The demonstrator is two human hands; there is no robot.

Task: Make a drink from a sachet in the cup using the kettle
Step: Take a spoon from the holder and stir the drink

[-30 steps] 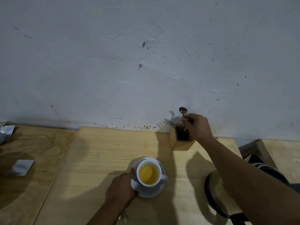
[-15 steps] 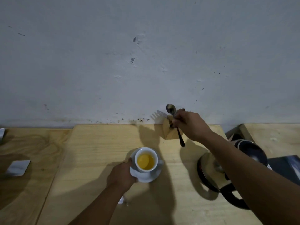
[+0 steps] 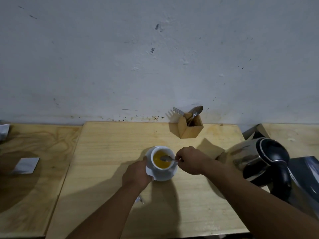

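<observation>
A white cup [image 3: 160, 170] holding yellow-orange drink stands on a white saucer [image 3: 172, 175] in the middle of the wooden table. My left hand [image 3: 137, 173] grips the saucer's left rim. My right hand [image 3: 189, 160] sits just right of the cup and pinches a metal spoon [image 3: 166, 158], whose bowl hangs over the drink at the liquid's surface. The steel kettle [image 3: 255, 161] with a black lid and handle stands at the right. A silver sachet [image 3: 25, 165] lies flat at the far left, and a small torn foil scrap [image 3: 139, 199] lies beside my left forearm.
A wooden cutlery holder [image 3: 189, 127] with a fork and spoons stands against the white wall behind the cup. A second wooden surface [image 3: 34, 144] adjoins on the left, with crumpled foil [image 3: 3, 131] at its far edge. A dark flat object [image 3: 307, 176] lies right of the kettle.
My right hand has pulled a spoon out of the cutlery holder and brought it down to the cup. My left hand has stayed on the saucer.
</observation>
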